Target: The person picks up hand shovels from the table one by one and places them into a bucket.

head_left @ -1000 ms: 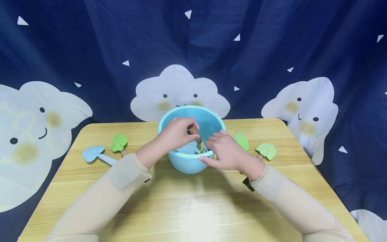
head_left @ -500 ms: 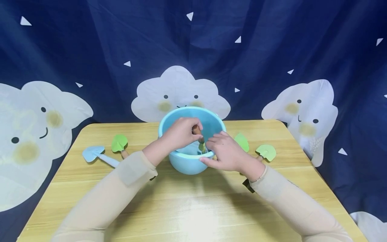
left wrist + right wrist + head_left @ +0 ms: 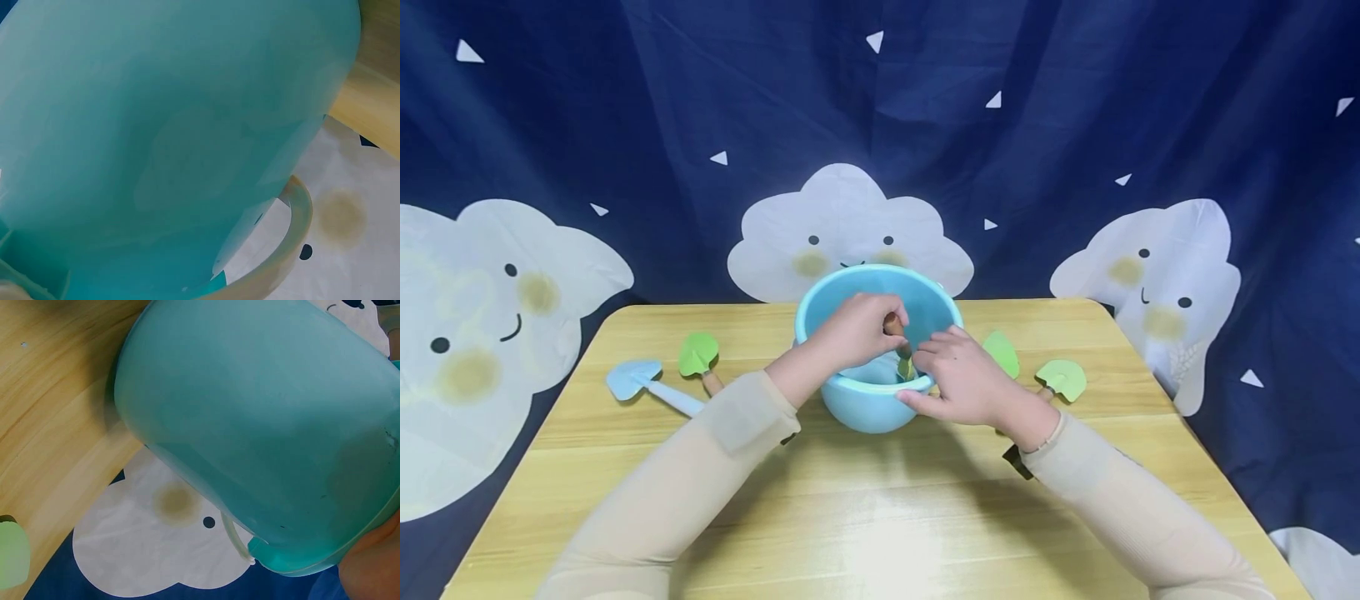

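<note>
A light blue bucket (image 3: 871, 413) stands upright at the middle of the table. My left hand (image 3: 854, 330) reaches over its rim and grips the brown wooden handle of a small garden tool (image 3: 893, 327). The tool slants down inside the bucket; its green lower part shows a little, and its head's shape cannot be told. My right hand (image 3: 964, 380) holds the bucket's near right rim, fingers over the inside and thumb on the outside. In the right wrist view, part of that hand (image 3: 374, 565) touches the rim. The left wrist view is filled by the bucket's wall (image 3: 187, 125) and its pale carrying handle (image 3: 299, 219).
On the wooden table (image 3: 880, 500), left of the bucket, lie a light blue trowel (image 3: 634, 380) and a green trowel (image 3: 698, 353). To the right are a bright green tool (image 3: 1002, 353) and a pale green one (image 3: 1063, 378). A dark blue cloud-print curtain (image 3: 880, 100) hangs behind.
My left hand has shifted a little to the right inside the bucket, carrying the tool's handle with it. The right hand keeps its hold on the rim.
</note>
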`<state>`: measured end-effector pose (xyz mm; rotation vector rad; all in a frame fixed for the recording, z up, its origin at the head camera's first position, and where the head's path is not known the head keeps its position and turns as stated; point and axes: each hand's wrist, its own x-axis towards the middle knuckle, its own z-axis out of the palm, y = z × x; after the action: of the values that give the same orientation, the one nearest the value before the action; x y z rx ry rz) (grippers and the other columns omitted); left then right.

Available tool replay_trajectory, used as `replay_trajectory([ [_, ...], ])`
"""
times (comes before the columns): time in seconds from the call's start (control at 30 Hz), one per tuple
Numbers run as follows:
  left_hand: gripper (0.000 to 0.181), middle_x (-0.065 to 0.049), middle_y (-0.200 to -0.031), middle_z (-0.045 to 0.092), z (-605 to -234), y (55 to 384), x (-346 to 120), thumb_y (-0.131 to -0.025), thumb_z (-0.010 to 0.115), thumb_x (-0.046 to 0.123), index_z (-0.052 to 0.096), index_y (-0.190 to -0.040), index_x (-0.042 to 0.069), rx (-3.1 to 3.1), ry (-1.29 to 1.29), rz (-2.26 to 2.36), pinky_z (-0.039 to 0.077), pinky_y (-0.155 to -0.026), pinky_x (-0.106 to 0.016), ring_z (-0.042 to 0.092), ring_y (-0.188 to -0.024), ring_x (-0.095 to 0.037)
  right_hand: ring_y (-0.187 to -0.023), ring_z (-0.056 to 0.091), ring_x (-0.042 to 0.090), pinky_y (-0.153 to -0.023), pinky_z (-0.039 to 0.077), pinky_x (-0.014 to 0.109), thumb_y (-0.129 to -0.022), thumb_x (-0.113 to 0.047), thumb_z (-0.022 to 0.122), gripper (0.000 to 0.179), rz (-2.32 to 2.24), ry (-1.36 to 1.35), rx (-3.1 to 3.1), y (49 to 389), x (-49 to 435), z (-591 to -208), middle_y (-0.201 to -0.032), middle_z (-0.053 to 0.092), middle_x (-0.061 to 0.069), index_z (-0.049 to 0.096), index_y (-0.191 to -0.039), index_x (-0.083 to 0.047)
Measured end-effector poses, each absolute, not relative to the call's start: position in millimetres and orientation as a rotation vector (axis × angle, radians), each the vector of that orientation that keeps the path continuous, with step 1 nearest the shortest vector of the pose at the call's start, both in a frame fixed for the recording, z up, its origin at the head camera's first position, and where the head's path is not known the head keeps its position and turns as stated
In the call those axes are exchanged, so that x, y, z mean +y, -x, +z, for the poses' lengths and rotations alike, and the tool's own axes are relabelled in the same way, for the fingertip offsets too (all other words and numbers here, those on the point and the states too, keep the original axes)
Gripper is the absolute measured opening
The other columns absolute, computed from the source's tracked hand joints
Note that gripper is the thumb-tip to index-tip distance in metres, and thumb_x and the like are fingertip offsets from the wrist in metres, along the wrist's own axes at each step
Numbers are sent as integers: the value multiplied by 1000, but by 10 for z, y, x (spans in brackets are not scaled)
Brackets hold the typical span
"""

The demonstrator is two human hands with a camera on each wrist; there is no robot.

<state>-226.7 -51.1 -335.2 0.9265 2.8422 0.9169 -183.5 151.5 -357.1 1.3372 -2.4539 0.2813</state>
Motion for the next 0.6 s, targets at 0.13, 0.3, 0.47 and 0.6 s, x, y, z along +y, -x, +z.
replay_trajectory([
  [0.13,23,2,-88,65,-3350,2273,-497,-90,77,15,67,-108,6,2825,-929,896,50,-74,-29,59,-78,-15,-65,41,13,-72,33,34,-99,-68,28,59,296,-1334,-2450,1827,1520,-3560,-66,39,-9,42,-68,-21],
  [0.3,20,2,-90,67,-3347,2273,-495,-90,76,13,66,-106,7,2825,-924,901,51,-75,-29,61,-80,-14,-66,42,13,-72,34,34,-99,-69,27,60,300,-1327,-2450,1834,1525,-3569,-66,40,-9,44,-68,-20],
  [0.47,15,2,-87,66,-3354,2263,-517,-90,75,10,67,-101,6,2822,-870,895,51,-76,-30,60,-79,-15,-65,41,12,-72,33,34,-99,-68,28,60,305,-1338,-2452,1833,1518,-3582,-66,40,-9,45,-68,-19],
  [0.6,12,3,-84,66,-3361,2248,-528,-88,75,10,70,-98,6,2815,-847,866,51,-76,-29,60,-77,-14,-66,40,13,-72,33,34,-99,-69,28,61,303,-1335,-2453,1825,1515,-3586,-67,40,-8,45,-69,-19],
])
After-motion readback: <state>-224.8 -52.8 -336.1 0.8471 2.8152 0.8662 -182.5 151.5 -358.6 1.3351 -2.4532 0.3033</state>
